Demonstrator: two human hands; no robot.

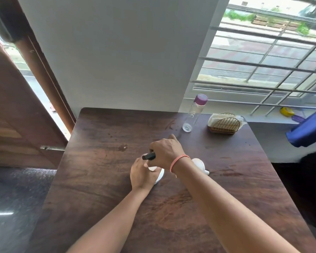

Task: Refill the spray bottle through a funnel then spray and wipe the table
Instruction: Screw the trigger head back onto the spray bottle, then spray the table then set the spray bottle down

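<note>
— Where is the spray bottle (158,173) sitting?
— Upright mid-table, directly under both hands. The left hand (142,175) is gripping its body; the right hand (167,152) is curling around the black spray head (149,156) on top.

White spray bottle (158,175) stands mid-table (102,179), mostly hidden by both hands, its black spray head (148,156) poking out left. White funnel (200,166) lies on its side just right, spout pointing right.
</note>
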